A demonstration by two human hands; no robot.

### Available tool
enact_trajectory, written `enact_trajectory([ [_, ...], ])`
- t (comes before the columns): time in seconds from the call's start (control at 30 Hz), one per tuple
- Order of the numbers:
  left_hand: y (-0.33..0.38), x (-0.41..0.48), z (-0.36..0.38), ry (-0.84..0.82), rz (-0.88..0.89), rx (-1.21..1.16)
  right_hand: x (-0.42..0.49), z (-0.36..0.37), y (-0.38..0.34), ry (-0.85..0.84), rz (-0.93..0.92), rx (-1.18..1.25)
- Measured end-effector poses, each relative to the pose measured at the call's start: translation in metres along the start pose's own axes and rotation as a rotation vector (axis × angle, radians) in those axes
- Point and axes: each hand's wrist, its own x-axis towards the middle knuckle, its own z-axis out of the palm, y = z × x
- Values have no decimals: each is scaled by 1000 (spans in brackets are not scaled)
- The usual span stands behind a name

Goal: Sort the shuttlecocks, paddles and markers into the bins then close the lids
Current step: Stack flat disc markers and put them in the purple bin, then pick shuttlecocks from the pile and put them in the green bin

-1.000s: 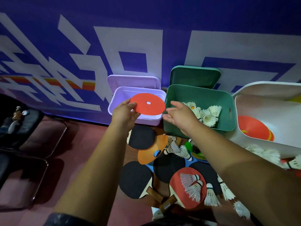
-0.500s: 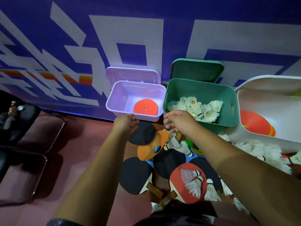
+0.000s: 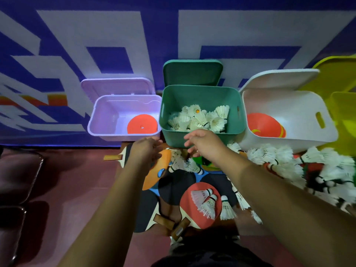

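Observation:
A lilac bin (image 3: 100, 122) with its lid up holds one flat orange disc marker (image 3: 142, 124). The green bin (image 3: 200, 93) beside it holds several white shuttlecocks (image 3: 200, 119). A white bin (image 3: 300, 116) at the right holds orange markers (image 3: 264, 125). My left hand (image 3: 146, 149) hovers empty over a black paddle (image 3: 125, 155) and an orange marker (image 3: 159, 170) on the floor. My right hand (image 3: 202, 143) is spread, empty, in front of the green bin. Paddles, among them a red paddle (image 3: 194, 218), and loose shuttlecocks (image 3: 210, 205) lie below.
A heap of shuttlecocks (image 3: 308, 164) lies at the right in front of the white bin. A yellow-green bin (image 3: 342, 105) stands at the far right. A blue and white wall (image 3: 115, 35) backs the bins. Dark chairs (image 3: 17, 174) stand at the left on the red floor.
My left hand let the orange disc drop into the lilac bin and drew back down to the floor pile. My right hand came down from the green bin's rim.

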Motion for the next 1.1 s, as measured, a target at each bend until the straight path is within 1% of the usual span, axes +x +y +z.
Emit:
enact_trajectory([
  [0.1, -13, -12, 41, -99, 25, 165, -10, -29, 19, 64, 15, 50],
  [0.17, -21, -26, 73, -160, 39, 233, -20, -50, 34, 103, 40, 85],
  [0.3, -38, -45, 122, -229, 40, 333, -33, -91, 62, 122, 33, 87],
  [0.4, -55, -55, 151, -244, 45, 430, -41, -123, 86, 125, 34, 85],
  [0.6, -95, -89, 219, -239, 21, 467, -67, -193, 132, 157, 22, 99],
  [0.8, -134, -123, 294, -334, -12, 514, -106, -261, 180, 231, 61, 100],
  [0.97, -163, -145, 350, -388, 13, 608, -138, -310, 218, 289, 79, 126],
  [1.1, -180, -167, 397, -467, 29, 658, -159, -347, 249, 380, 99, 164],
])
